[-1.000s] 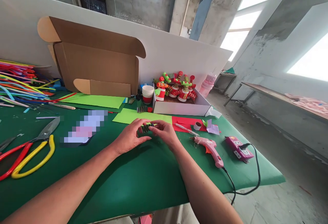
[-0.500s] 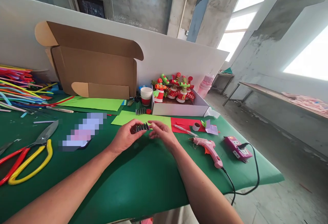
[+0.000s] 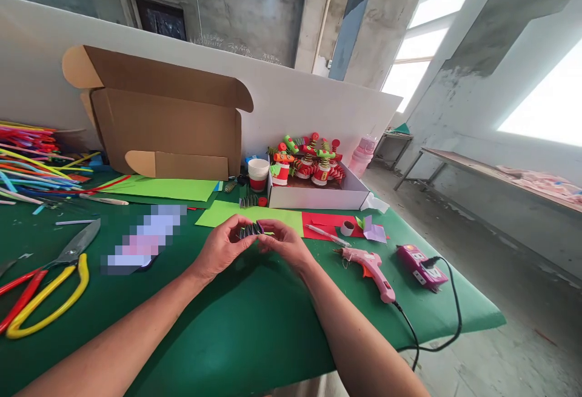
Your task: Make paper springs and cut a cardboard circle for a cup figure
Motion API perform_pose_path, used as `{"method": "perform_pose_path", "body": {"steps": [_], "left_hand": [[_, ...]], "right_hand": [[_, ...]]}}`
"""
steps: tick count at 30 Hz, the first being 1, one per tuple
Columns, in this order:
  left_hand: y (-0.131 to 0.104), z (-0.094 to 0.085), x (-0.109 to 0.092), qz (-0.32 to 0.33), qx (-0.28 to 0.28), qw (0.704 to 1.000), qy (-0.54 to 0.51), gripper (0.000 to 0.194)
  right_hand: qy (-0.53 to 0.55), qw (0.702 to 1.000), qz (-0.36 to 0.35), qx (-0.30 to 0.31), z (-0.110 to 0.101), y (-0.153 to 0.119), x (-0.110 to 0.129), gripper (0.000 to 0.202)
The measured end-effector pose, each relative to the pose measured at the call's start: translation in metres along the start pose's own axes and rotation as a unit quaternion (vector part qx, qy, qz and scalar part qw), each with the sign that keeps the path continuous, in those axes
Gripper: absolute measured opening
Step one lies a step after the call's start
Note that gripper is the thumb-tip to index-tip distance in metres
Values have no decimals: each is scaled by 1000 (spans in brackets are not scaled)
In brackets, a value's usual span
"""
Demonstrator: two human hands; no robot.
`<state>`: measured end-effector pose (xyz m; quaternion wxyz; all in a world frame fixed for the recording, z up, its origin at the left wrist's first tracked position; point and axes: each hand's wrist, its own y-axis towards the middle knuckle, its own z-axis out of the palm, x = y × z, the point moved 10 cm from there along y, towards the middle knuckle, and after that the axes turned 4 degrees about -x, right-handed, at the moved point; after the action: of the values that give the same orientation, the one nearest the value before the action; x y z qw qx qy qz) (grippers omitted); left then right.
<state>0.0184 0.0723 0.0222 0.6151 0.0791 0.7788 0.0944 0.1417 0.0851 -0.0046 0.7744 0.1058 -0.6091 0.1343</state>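
A small dark folded paper spring (image 3: 248,231) is held between my two hands above the green table (image 3: 218,336). My left hand (image 3: 222,248) is closed round its left end, thumb below and fingers above. At the right end, where a bit of purple shows, my right hand (image 3: 284,244) pinches it between thumb and fingers. Just behind the hands lies a light green paper sheet (image 3: 218,213). Another dark folded spring (image 3: 248,202) rests beyond it, near the stacked paper cups (image 3: 258,174).
A pink glue gun (image 3: 370,266) and purple power box (image 3: 421,266) with a cable lie right. Scissors (image 3: 68,270) and a blurred phone (image 3: 145,239) are left. Behind stand a cardboard box (image 3: 168,124) and a white tray (image 3: 318,199) holding paper figures.
My right hand has moved in from slightly apart and its fingers have closed on the spring's right end. The camera view has shifted slightly.
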Motion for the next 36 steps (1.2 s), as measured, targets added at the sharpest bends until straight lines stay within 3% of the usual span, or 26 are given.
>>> {"method": "perform_pose_path", "body": {"steps": [5, 11, 15, 22, 28, 33, 36], "left_hand": [[-3, -15, -9, 26, -85, 994, 64, 32], [-9, -10, -19, 88, -104, 979, 150, 21], [-9, -3, -19, 91, -79, 982, 143, 25], [-8, 12, -16, 79, 36, 992, 95, 27], [-3, 2, -8, 44, 40, 997, 53, 25], [-3, 10, -4, 6, 96, 995, 4, 29], [-2, 12, -2, -1, 95, 995, -7, 32]], "right_hand": [[8, 999, 48, -7, 7, -2, -14, 59], [0, 998, 24, -55, 5, -1, -13, 51], [28, 996, 31, -73, 0, -1, -12, 46], [-14, 995, -1, -100, -11, 2, -3, 29], [-119, 987, -34, -105, -13, 2, 4, 10], [-205, 970, -63, -112, -12, -1, 10, 9], [-208, 968, -71, -118, -13, -2, 13, 11]]}}
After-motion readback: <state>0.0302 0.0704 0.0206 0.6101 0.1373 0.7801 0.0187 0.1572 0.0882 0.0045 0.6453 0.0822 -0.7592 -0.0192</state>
